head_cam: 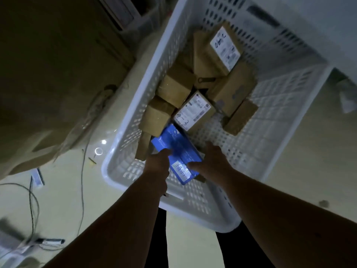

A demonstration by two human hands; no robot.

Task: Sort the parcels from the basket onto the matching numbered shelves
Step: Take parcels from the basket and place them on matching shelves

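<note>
A white perforated basket [123, 176] stands on the floor below me and holds several brown cardboard parcels. One parcel [193, 113] shows a white label with "4-3" handwritten on it. Another labelled parcel [225, 45] lies at the far end. A blue parcel [174, 149] with a white barcode label sits at the near end of the basket. My left hand [157, 164] grips its left edge. My right hand [211, 161] grips its right edge, thumb on the top face.
Cables [32, 200] and a marker pen [51, 241] lie on the pale floor to the left. A large dark cabinet or box [48, 74] stands at the left. My legs are just behind the basket's near rim.
</note>
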